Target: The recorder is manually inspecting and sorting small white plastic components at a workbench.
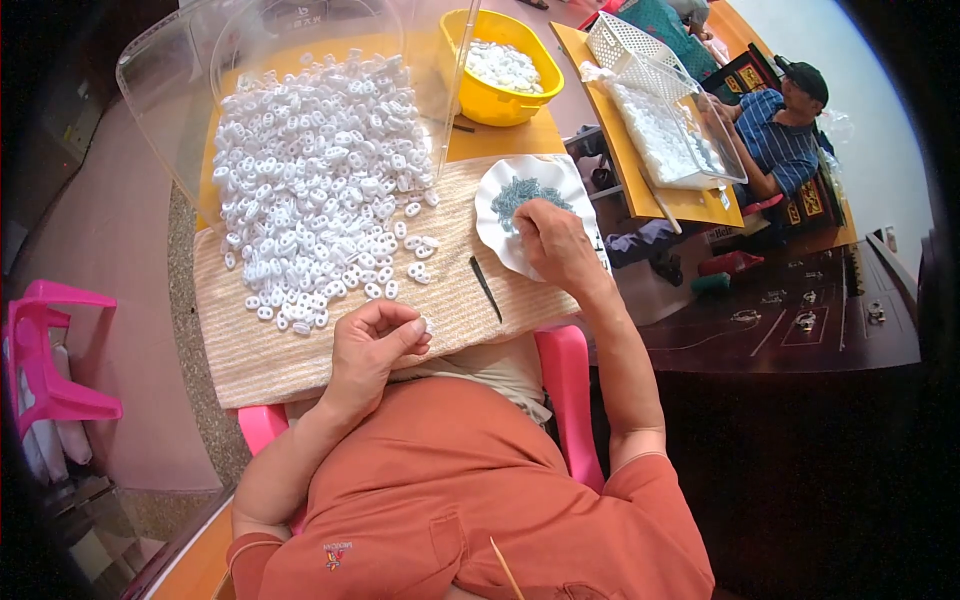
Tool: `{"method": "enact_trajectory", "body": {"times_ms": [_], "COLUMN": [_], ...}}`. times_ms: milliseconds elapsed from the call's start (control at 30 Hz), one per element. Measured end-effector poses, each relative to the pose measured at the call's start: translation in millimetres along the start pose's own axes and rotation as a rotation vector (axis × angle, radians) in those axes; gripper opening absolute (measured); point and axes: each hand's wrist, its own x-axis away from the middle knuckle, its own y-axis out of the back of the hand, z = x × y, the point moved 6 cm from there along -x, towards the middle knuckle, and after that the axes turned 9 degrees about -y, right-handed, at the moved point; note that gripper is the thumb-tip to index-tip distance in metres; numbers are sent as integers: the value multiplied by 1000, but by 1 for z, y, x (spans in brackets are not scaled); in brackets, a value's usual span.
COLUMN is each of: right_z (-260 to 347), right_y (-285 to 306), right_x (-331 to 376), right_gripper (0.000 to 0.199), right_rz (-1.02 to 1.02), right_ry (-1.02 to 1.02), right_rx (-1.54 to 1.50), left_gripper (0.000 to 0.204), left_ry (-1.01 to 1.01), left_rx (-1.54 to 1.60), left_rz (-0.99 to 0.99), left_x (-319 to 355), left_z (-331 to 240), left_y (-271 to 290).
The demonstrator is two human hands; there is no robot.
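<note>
left hand pinches one white plastic piece; right hand, fingers bunched (grip unclear), reaches into white dish of grey parts.

An orange short-sleeved shirt with a small chest emblem, forearms bare.

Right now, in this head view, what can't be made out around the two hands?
- Left hand: its fingers pinch a small white piece; the piece's shape is too small to tell.
- Right hand: fingertips dip into the grey-green bits on the white dish; the hand hides whether anything is in its grip.
- Thin dark tool on the woven mat: too small to identify.
</note>
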Motion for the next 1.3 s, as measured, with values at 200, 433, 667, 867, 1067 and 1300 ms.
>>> {"method": "enact_trajectory", "body": {"times_ms": [200, 433, 667, 867, 1067, 1300], "right_z": [2, 3, -1, -6, -2, 4], "right_y": [5, 5, 1, -3, 0, 5], "right_x": [5, 11, 14, 16, 17, 18], "right_gripper": [9, 11, 11, 7, 5, 3], "right_rz": [-108, -110, -133, -122, -135, -152], "right_ry": [7, 4, 29, -73, -47, -17], "right_rx": [-119, -206, -212, -248, -201, -216], "left_gripper": [8, 8, 8, 7, 9, 9], "left_ry": [4, 27, 23, 13, 20, -30], "left_rx": [-9, 46, 53, 56, 39, 45], "left_rz": [-6, -10, -13, -3, -6, 0], "left_x": [-1, 0, 0, -1, 0, 0], "left_z": [1, -1, 0, 2, 2, 1], "left_y": [2, 0, 0, 1, 0, -1]}}
